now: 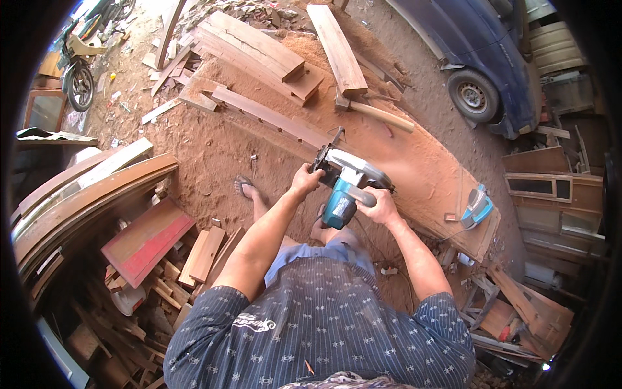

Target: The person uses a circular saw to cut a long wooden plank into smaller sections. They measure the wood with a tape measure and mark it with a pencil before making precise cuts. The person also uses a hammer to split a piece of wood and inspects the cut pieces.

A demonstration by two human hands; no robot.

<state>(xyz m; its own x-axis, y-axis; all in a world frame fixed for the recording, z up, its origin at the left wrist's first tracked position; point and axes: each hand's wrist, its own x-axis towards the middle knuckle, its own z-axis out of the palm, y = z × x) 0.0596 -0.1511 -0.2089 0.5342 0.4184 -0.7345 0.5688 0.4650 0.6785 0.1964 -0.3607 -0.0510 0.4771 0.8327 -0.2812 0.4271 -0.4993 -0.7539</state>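
A teal, black and silver circular saw (345,202) is in front of me, above the near edge of a sawdust-covered workbench. Its rear handle is wrapped by my right hand (381,206). My left hand (306,179) grips the saw's black base at its left side; the fingertips are partly hidden there. A long narrow wooden board (272,118) with several dark notches along its edge lies on the bench, its right end reaching the saw's front. The blade is hidden from view.
Thick timber planks (249,45) and a beam (337,52) lie on the far part of the bench (447,172). A blue power tool (477,206) sits at its right end. Scrap wood (204,256) is heaped at left. A blue vehicle (479,52) stands far right.
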